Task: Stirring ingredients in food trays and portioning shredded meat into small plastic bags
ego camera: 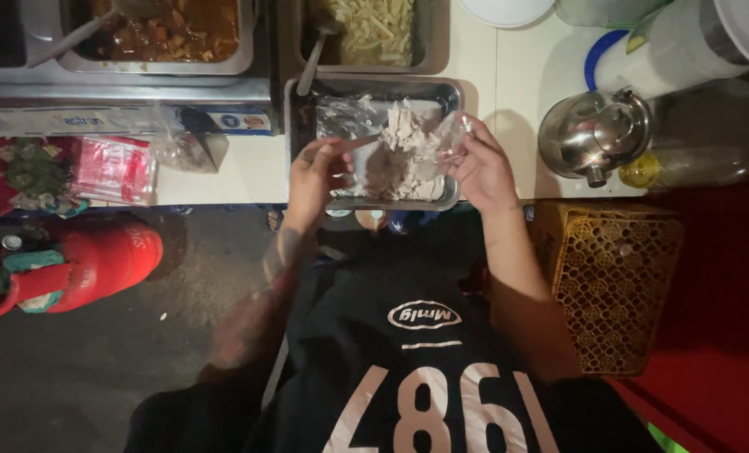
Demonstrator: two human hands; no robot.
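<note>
A clear plastic bag (416, 147) holding pale shredded meat hangs over a steel tray (373, 89) at the counter's front edge. My left hand (317, 174) pinches the bag's left side with fingers closed on the plastic. My right hand (481, 168) grips the bag's right edge near its mouth. More pale meat and crumpled plastic lie in the tray beneath the bag.
Two steel pans sit behind: brown stew (169, 32) with a ladle, and pale noodles (373, 29) with a spoon. A steel kettle (592, 134) and white container (676, 50) stand right. A red gas cylinder (89, 264) lies left on the floor; a yellow crate (613, 281) stands right.
</note>
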